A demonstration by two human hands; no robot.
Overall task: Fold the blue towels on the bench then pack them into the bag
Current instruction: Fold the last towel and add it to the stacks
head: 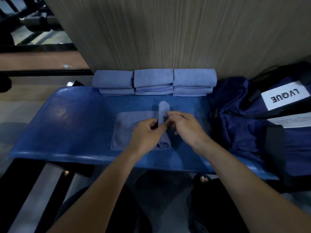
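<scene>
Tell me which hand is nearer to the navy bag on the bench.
Right. The right hand pinches the rolled part of the towel at mid-bench, on the side toward the navy bag. The left hand grips the same roll from the far side, farther away.

I note a padded blue bench point(70, 125) running left to right before a ribbed wall panel point(168, 34). Along its rear edge, against the panel, three stacks of folded light-blue towels point(153, 81) sit side by side. A partly rolled light-blue towel point(127, 130) lies at the bench's middle, under both hands. A navy fabric bag point(244, 125) rests on the right end.
</scene>
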